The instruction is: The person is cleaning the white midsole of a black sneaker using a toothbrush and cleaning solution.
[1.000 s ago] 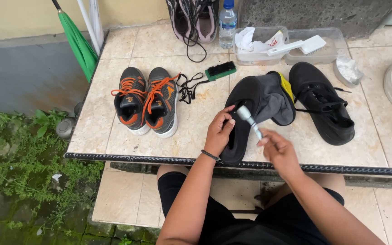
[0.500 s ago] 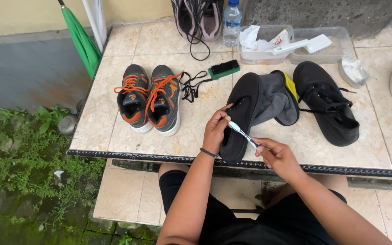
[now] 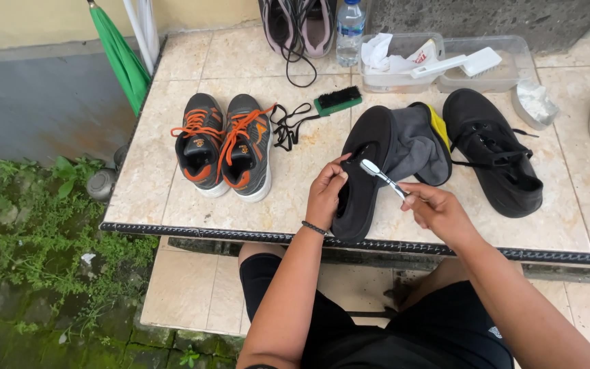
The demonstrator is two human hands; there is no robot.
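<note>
Black fabric shoe (image 3: 362, 179) lay tipped on its side at the tiled table (image 3: 158, 184) edge, steadied by the left hand (image 3: 326, 195) gripping its opening. The right hand (image 3: 438, 213) pinched a small grey-headed toothbrush (image 3: 379, 175), bristles at the shoe's collar. A grey-and-orange laced pair of sneakers (image 3: 228, 145) stood well apart.

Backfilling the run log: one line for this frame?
left hand: steadies black shoe | right hand: holds toothbrush, head at shoe | surface: tiled table
</note>
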